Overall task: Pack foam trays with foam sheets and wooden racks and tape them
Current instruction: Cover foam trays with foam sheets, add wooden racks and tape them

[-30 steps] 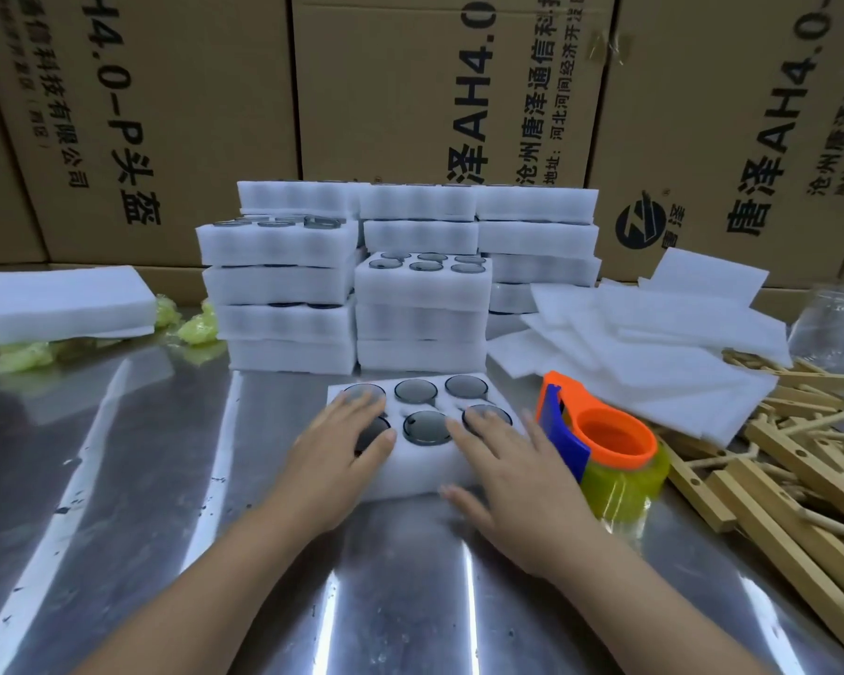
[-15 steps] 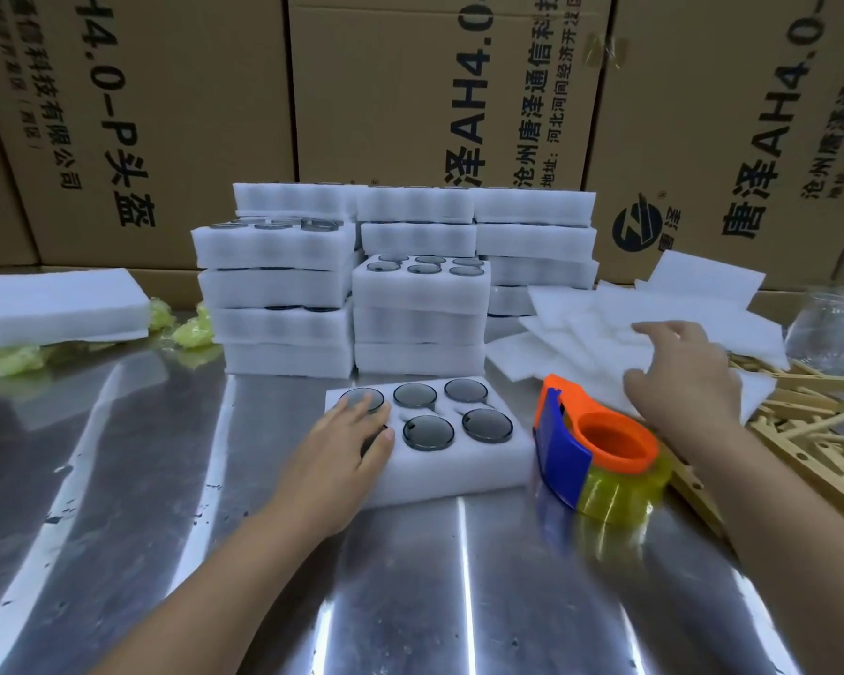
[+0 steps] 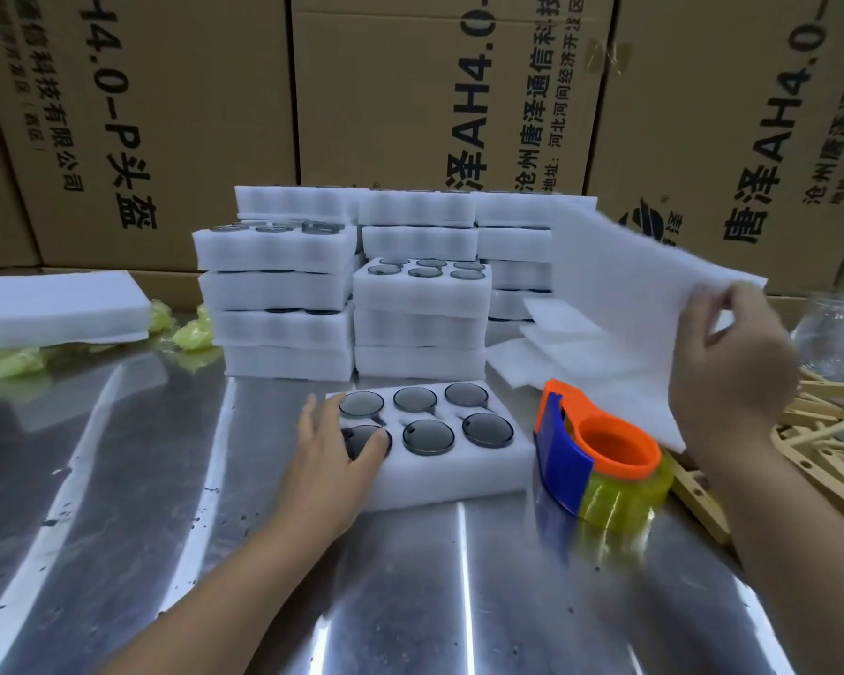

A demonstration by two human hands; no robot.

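A white foam tray (image 3: pixel 459 472) with several round dark glass discs lies on the metal table (image 3: pixel 410 601) in front of me. My left hand (image 3: pixel 332 455) rests flat on the tray's left end, fingers over the near-left disc. My right hand (image 3: pixel 732 377) pinches a thin white foam sheet (image 3: pixel 624 304) by its right edge and holds it lifted and tilted above the sheet pile (image 3: pixel 556 353). An orange and blue tape dispenser (image 3: pixel 600 460) with yellowish tape stands between tray and right hand. Wooden racks (image 3: pixel 829 431) lie at the right.
Stacks of filled foam trays (image 3: pixel 410 304) stand behind the tray. A foam block (image 3: pixel 59 309) and yellow-green wrapping (image 3: pixel 191 328) lie at the far left. Cardboard boxes (image 3: pixel 410 90) wall off the back. A clear glass item (image 3: pixel 839 328) sits at the far right.
My right hand left the tray, reached right to the sheet pile, then lifted one foam sheet up off it. My left hand stayed on the tray.
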